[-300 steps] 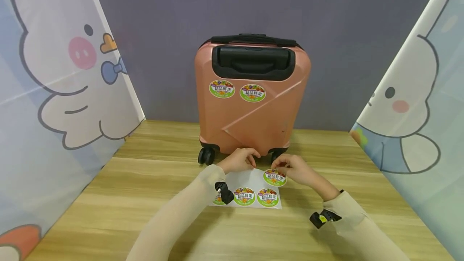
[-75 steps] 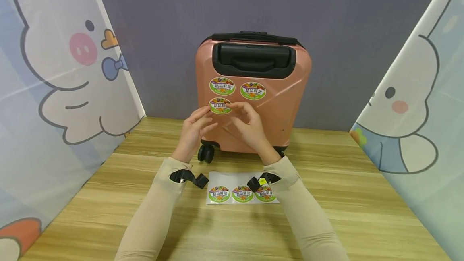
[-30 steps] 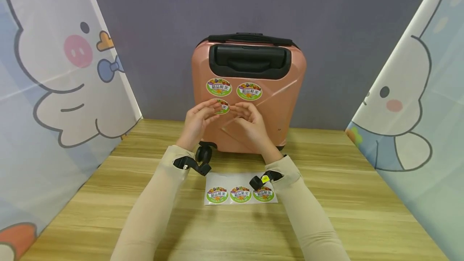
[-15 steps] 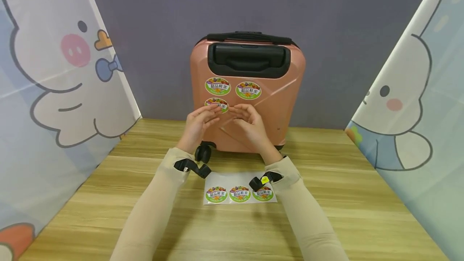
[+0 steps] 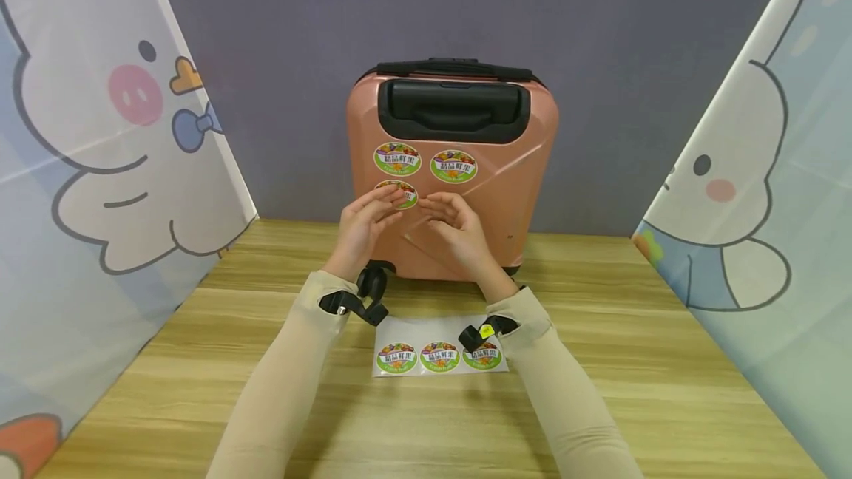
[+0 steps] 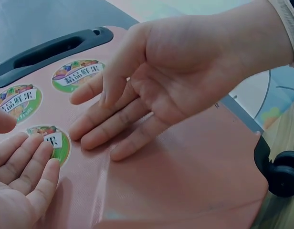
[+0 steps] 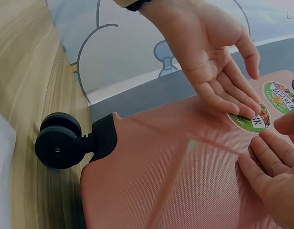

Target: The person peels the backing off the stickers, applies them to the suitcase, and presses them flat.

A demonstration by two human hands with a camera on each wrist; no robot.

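A pink suitcase stands upright with two oval fruit stickers, one upper left and one upper right. Below the left one sits a third oval sticker, flat against the shell. Fingertips of my left hand rest over this third sticker, hiding part of its print; the left wrist view shows its right side uncovered. My right hand is just right of the sticker, its fingertips at the suitcase surface and holding nothing. Both hands have relaxed, extended fingers.
On the wooden table in front of the suitcase lies a white backing sheet with three oval stickers along its near edge. Suitcase wheels stand at its base. Cartoon-print panels flank the table, and a grey wall is behind.
The sticker held by my right hand over the sheet is now on the suitcase. Both hands moved up there; left fingers shifted from its edge onto it, and the right fingers came off it.
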